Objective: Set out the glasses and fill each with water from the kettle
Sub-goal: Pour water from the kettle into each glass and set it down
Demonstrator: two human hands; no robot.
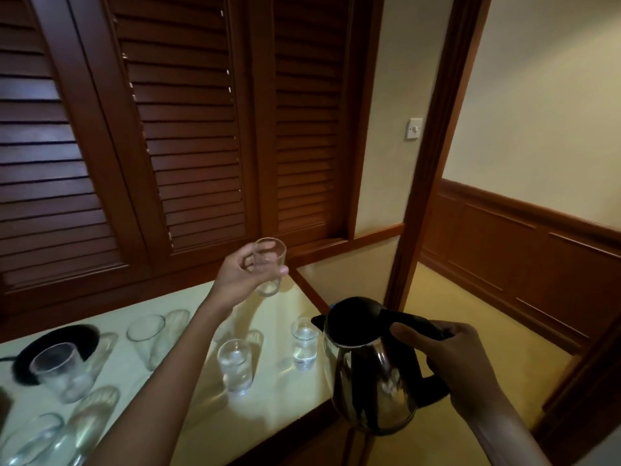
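My left hand [240, 275] holds a clear empty glass [268, 265] upright in the air above the far right corner of the pale table [279, 405]. My right hand [450, 361] grips the black handle of a steel kettle [373, 371] with a black lid, held upright past the table's right edge. Two glasses with water stand on the table: one [235, 366] near the middle and one [304, 339] close to the kettle's spout. Several empty glasses stand at the left, among them one [60, 371] and one [148, 334].
The black round kettle base [84, 334] lies at the table's left, partly behind a glass. Dark louvred wooden shutters [188, 146] rise behind the table. A wooden door post [433, 156] stands at the right, with yellow carpet [470, 304] beyond.
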